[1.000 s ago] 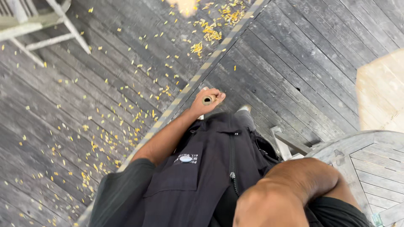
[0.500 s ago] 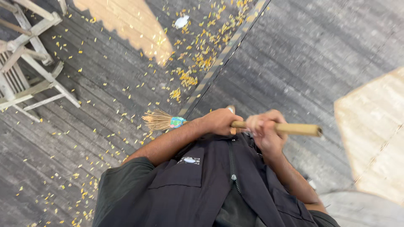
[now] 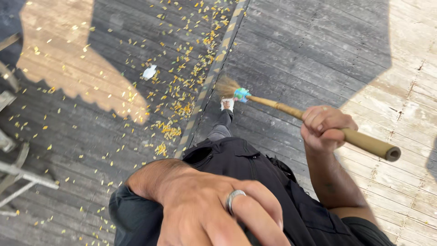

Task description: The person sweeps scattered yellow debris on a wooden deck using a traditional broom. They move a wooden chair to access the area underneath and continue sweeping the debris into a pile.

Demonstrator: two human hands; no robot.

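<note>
A: Grip status?
B: Right hand (image 3: 325, 127) closed fully round the broom (image 3: 282, 107) handle, bristles at 12 o'clock. Left hand (image 3: 214, 214): fingertips cut off, grip cannot be told.
A: Step?
B: Probably mid-sweep on the deck (image 3: 309, 41). The next stroke calls for reaching the leaves (image 3: 182, 109) at 11 o'clock. White scrap (image 3: 149, 72) unidentifiable.

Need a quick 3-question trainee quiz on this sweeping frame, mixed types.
1. True or false: both hands grip the broom.
2. Which hand wears a ring? A: left hand. B: right hand.
3. What litters the deck on the image-left side of the striped strip?

Key:
1. False, only the right hand grips it.
2. A.
3. Yellow leaf bits.
</note>
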